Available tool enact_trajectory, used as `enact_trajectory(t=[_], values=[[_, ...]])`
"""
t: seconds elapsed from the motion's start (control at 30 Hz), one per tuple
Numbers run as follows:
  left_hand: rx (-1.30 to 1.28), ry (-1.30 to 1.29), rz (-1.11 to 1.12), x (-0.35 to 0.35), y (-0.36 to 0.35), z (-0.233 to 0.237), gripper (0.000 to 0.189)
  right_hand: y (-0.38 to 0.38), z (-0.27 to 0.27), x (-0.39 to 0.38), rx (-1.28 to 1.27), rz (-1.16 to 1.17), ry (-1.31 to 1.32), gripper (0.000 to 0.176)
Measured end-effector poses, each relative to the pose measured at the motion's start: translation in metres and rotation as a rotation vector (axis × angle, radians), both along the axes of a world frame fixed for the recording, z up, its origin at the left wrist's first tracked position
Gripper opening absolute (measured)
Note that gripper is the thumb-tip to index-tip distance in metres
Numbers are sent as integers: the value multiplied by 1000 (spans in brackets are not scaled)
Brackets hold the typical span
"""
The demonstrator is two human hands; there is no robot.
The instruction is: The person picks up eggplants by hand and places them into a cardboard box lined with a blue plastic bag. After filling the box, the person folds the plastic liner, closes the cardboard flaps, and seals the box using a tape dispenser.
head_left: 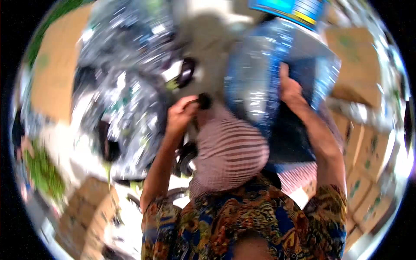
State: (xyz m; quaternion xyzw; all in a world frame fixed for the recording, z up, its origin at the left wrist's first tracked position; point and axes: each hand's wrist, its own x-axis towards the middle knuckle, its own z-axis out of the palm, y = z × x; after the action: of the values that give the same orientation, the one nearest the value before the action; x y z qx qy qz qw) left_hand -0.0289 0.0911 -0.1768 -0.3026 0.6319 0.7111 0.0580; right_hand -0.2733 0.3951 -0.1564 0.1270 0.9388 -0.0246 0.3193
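Observation:
My left hand [182, 113] is closed round a small dark object [204, 101], which motion blur leaves too unclear to name. On the right, my right hand [289, 86] reaches into an open box lined with clear bluish plastic [253, 78]; its thumb or a finger sticks up and the other fingers look curled, but what they hold, if anything, is hidden. A dark purple eggplant [187, 71] with a green end lies ahead of my left hand. Large clear plastic bags [134, 117] bulge to the left, with dark shapes among them.
Cardboard boxes stand at the far left [56, 65], the right [353, 65] and lower left [82, 212], with more stacked at lower right [368, 182]. A blue and yellow package [288, 11] is at the top. Green vegetables [43, 171] lie at the left edge.

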Motion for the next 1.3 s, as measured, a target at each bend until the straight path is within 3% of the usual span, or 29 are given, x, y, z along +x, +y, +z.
enact_trajectory(t=[0.03,0.07,0.13,0.17,0.23,0.3,0.37,0.4,0.43,0.47,0.53,0.57,0.63,0.73,0.8,0.87,0.9,0.93,1.0,1.07,1.2,1.3], values=[[-160,66,-66,12,-4,2,24,3,-14,-2,-49,-30,23,81],[-239,42,-91,18,-10,16,25,14,-29,-4,-20,139,65,71],[-282,88,61,37,-30,34,20,28,-64,-22,12,428,183,53],[-453,105,90,48,-47,45,21,35,-74,-26,14,507,231,44],[-765,151,174,69,-86,73,21,47,-78,-29,13,623,276,28],[-1176,109,202,94,-119,98,26,36,-41,-16,17,605,197,24],[-1420,-176,141,148,-183,69,51,29,-23,-14,109,642,68,40],[-1545,-333,72,176,-203,61,64,25,-17,-16,161,670,-16,64],[-1548,-560,63,203,-221,40,74,27,-16,-16,191,725,-52,75],[-1497,-857,6,218,-226,34,82,30,-14,-17,219,781,-86,85],[-1121,-988,95,225,-230,35,84,27,5,-5,229,955,-61,78],[-1091,-954,93,227,-233,35,84,15,27,4,244,869,-135,61],[-1031,-888,88,231,-239,38,83,37,27,14,102,1021,32,54],[-469,-320,618,239,-221,46,76,30,72,24,-306,780,-99,51],[-16,-208,675,233,-208,83,60,5,101,36,-535,365,-301,51],[313,8,582,231,-197,98,52,10,94,37,-676,294,-270,54],[381,114,657,223,-182,104,53,9,95,37,-704,276,-277,54],[361,120,627,214,-169,114,64,10,97,38,-731,253,-282,54],[545,233,510,210,-164,109,69,9,98,37,-730,315,-287,55],[573,332,464,202,-156,110,70,7,99,43,-743,336,-278,55],[386,291,338,160,-137,140,68,-6,122,52,-755,333,-263,54],[-18,163,225,121,-120,166,74,-6,136,52,-836,310,-235,47]])
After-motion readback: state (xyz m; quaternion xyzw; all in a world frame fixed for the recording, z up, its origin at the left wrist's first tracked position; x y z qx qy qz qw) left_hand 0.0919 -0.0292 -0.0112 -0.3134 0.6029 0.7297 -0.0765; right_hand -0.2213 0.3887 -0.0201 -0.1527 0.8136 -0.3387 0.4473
